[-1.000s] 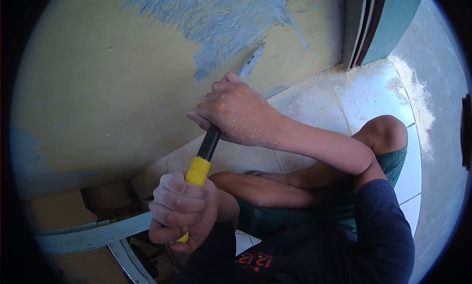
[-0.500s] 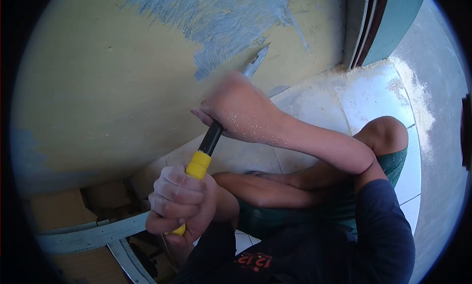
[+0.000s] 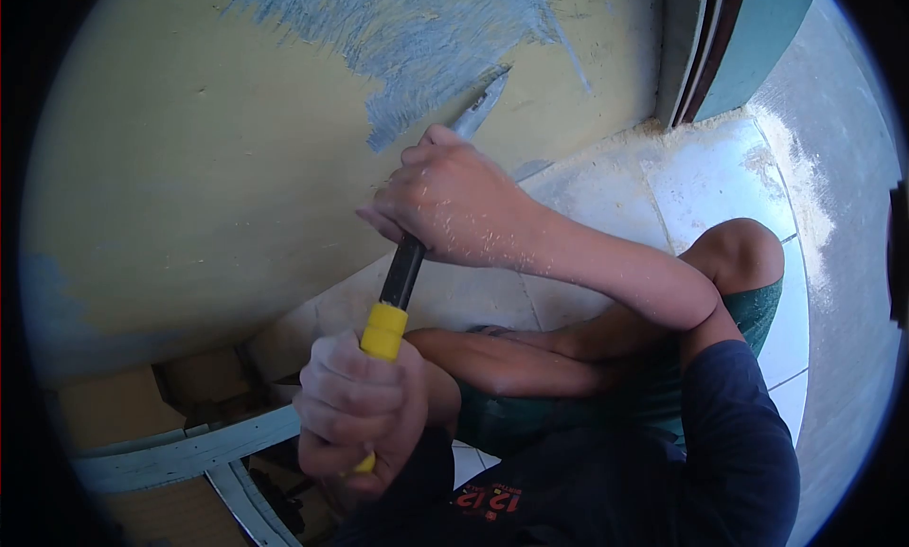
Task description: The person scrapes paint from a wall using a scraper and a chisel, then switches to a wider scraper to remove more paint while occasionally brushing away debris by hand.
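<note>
Both hands are on the tool here: a long, yellow-handled, black-shanked metal scraper (image 3: pixel 405 271), angled up from lower left to upper right against the wall. The left hand (image 3: pixel 360 414) is low in the view, all its fingers (image 3: pixel 333 388) curled tight together round the yellow grip, with only the top collar and the butt end of that grip showing. Higher up, the right hand (image 3: pixel 454 202) is wrapped over the black shank, knuckles up, fingers closed and pressed side by side, skin flecked with pale dust. Beyond that fist the narrow grey blade (image 3: pixel 478 107) pokes out, its tip lying on the pale yellow painted wall (image 3: pixel 208 168), right at the lower edge of a rough blue-grey scraped patch (image 3: pixel 417 36). Below the wall lies a white tiled floor (image 3: pixel 701 178) with a drift of pale dust (image 3: pixel 653 135) along the base, beside a teal door frame (image 3: pixel 748 36). The person's bent knee (image 3: pixel 743 249) sits at right, and a light blue wooden slat (image 3: pixel 180 452) lies at lower left.
</note>
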`<state>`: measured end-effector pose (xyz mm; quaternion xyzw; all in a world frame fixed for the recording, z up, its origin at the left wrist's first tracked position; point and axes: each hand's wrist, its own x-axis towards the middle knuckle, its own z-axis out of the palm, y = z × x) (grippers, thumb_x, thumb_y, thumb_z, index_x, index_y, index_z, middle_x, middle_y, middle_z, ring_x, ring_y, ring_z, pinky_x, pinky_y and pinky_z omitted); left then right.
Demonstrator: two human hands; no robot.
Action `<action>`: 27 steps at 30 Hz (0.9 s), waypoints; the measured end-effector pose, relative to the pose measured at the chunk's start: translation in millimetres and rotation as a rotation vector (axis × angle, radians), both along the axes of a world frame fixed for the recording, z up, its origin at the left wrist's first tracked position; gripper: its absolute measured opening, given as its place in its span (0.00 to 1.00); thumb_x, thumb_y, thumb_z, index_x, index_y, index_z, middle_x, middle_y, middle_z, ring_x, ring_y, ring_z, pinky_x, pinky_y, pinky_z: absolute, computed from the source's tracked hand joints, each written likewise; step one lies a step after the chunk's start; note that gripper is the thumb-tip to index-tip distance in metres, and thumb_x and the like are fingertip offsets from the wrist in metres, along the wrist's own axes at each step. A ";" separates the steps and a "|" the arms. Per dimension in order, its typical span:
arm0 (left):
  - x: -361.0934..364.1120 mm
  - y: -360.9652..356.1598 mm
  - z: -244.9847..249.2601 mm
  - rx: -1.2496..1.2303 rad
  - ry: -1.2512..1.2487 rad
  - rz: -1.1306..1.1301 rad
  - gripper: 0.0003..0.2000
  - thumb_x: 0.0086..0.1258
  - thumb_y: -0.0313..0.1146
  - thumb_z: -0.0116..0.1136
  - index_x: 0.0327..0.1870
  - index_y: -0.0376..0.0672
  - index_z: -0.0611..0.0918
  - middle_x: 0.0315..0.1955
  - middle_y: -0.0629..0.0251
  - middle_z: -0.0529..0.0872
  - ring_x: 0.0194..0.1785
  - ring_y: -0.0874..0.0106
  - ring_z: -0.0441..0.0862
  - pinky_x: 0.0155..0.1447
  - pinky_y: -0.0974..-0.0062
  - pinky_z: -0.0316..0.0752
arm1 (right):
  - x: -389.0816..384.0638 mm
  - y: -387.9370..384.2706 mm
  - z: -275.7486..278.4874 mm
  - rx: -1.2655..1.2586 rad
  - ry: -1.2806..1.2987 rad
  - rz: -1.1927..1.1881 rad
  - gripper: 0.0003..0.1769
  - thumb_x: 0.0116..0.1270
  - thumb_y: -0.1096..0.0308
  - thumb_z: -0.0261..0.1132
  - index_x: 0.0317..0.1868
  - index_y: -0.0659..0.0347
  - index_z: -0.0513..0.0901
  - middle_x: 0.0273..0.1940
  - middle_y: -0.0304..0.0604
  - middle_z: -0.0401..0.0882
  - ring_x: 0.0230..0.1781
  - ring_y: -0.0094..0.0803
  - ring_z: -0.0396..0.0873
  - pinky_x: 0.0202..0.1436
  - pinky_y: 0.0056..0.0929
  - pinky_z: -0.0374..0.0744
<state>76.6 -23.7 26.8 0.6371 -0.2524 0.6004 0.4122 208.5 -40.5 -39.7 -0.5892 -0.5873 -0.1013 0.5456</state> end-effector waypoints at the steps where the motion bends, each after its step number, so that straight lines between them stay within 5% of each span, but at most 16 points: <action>1: -0.2 9.1 -2.2 -0.037 0.045 -0.033 0.16 0.61 0.45 0.48 0.19 0.52 0.60 0.05 0.77 0.61 0.08 0.85 0.58 0.17 0.85 0.51 | 1.0 1.9 -4.1 -0.065 0.000 -0.010 0.17 0.66 0.59 0.62 0.20 0.52 0.79 0.18 0.38 0.75 0.28 0.35 0.76 0.41 0.33 0.67; 24: 1.0 1.2 -3.6 -0.019 0.025 -0.065 0.16 0.60 0.46 0.50 0.18 0.51 0.62 0.06 0.79 0.62 0.08 0.87 0.59 0.16 0.88 0.53 | 2.9 -0.5 0.6 -0.069 -0.015 0.032 0.18 0.66 0.58 0.60 0.18 0.53 0.80 0.18 0.40 0.76 0.28 0.37 0.77 0.44 0.35 0.67; 27: -3.0 -2.4 0.4 -0.032 0.030 -0.085 0.16 0.60 0.46 0.50 0.18 0.51 0.62 0.06 0.79 0.63 0.07 0.86 0.59 0.16 0.88 0.53 | 2.0 -6.5 2.5 -0.121 -0.028 -0.025 0.19 0.67 0.59 0.62 0.18 0.53 0.76 0.18 0.35 0.74 0.27 0.33 0.73 0.39 0.31 0.66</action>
